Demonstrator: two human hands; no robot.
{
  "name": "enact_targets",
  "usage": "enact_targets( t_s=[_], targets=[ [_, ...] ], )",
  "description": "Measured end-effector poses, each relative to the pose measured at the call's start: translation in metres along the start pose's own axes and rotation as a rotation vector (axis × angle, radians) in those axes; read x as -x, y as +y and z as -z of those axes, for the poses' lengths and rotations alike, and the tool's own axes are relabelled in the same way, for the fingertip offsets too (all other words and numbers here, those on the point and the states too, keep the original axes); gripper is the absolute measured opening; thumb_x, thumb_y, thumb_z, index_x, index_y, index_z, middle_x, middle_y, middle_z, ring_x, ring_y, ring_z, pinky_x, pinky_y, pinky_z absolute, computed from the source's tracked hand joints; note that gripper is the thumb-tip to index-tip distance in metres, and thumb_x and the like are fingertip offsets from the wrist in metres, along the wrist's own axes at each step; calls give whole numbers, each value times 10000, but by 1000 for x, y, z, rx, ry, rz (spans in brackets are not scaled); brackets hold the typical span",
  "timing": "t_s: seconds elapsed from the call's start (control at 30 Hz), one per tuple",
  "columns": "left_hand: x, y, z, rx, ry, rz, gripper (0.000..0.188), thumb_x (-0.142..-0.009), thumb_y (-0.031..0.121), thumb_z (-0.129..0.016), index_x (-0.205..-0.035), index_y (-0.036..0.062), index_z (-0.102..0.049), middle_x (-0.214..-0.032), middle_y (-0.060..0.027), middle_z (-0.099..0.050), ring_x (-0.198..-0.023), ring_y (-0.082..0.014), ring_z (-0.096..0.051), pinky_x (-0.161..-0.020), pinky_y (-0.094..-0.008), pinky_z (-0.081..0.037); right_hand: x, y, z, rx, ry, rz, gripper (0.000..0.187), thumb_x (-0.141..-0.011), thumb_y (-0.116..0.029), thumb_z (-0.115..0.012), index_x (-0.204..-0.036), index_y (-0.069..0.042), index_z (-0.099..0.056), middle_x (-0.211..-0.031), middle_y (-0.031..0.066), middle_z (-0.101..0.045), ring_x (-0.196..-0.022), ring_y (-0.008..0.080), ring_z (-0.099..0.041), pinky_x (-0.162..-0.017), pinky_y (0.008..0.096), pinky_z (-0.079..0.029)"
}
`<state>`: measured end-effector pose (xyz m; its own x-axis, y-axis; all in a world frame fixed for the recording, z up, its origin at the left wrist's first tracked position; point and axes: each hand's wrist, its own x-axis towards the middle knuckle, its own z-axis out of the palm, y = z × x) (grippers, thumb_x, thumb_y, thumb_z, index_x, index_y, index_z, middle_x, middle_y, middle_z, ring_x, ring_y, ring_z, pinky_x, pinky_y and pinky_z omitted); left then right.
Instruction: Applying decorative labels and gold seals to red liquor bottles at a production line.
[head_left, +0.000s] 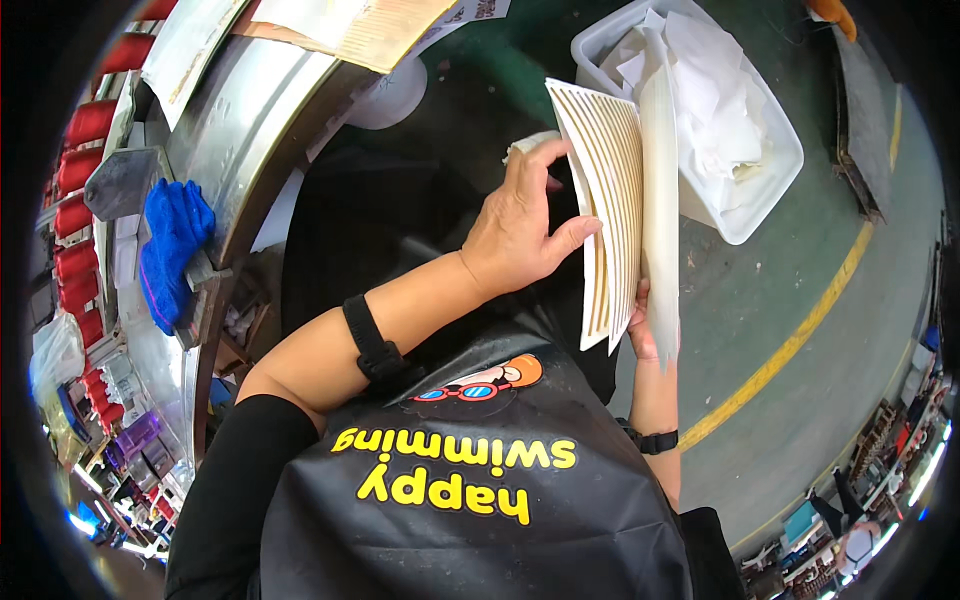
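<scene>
A stack of white sheets with tan parallel stripes stands on edge in front of me, its leaves slightly fanned. At the stack's lower end, my right hand grips it, with most of the fingers hidden behind the sheets. A plain pale sheet curves along the right side of the striped ones. My left hand is at the left edge, thumb and forefinger spread apart and close against the sheets. Something whitish wraps one of its fingertips.
Behind the sheets, a white plastic bin holds crumpled white paper. On the left is a metal-topped bench with a blue cloth and striped sheets. A yellow line crosses the green floor; a dark flat panel stands at right.
</scene>
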<state>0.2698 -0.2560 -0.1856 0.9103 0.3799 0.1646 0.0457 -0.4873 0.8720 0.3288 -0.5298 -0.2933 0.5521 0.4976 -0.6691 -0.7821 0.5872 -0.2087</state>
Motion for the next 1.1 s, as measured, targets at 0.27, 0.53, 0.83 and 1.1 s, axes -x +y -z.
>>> enact_targets(
  t_s=[0.27, 0.53, 0.83, 1.1],
  targets=[
    [3, -8, 2, 50, -132, 32, 522, -816, 21, -551, -1312, 72, -399, -976, -216, -503, -852, -379, -579, -768, -421, -484, 0, -6, 3, -90, -88, -109, 492, -813, 38, -494, -1299, 92, -440, -1217, 222, -589, -1060, 328, -625, -927, 430, -529],
    [-10, 5, 8, 38, -286, 265, 784, -761, 2, -501, -1489, 123, -239, -1111, -273, -508, -930, -396, -573, -841, -428, -467, -1, -6, 9, 17, -167, -52, 312, -905, -101, -529, -1196, 7, -561, -1064, 153, -673, -918, 248, -673, -787, 395, -574],
    [-17, 16, 10, -55, -354, 276, 700, -782, 76, -506, -1454, 102, -310, -1061, -282, -538, -930, -438, -584, -837, -467, -479, 2, -8, -3, -36, -163, -74, 414, -889, -59, -475, -1293, 28, -483, -1222, 199, -590, -1025, 311, -635, -882, 434, -549],
    [-41, -23, 20, -125, -219, 373, 606, -865, 435, -582, -1354, 104, -444, -1339, -267, -423, -1168, -435, -506, -978, -439, -440, 14, -23, -13, 438, 7, 136, 506, -826, 39, -451, -1328, 86, -408, -1285, 204, -552, -1139, 307, -587, -982, 424, -492]
  ],
)
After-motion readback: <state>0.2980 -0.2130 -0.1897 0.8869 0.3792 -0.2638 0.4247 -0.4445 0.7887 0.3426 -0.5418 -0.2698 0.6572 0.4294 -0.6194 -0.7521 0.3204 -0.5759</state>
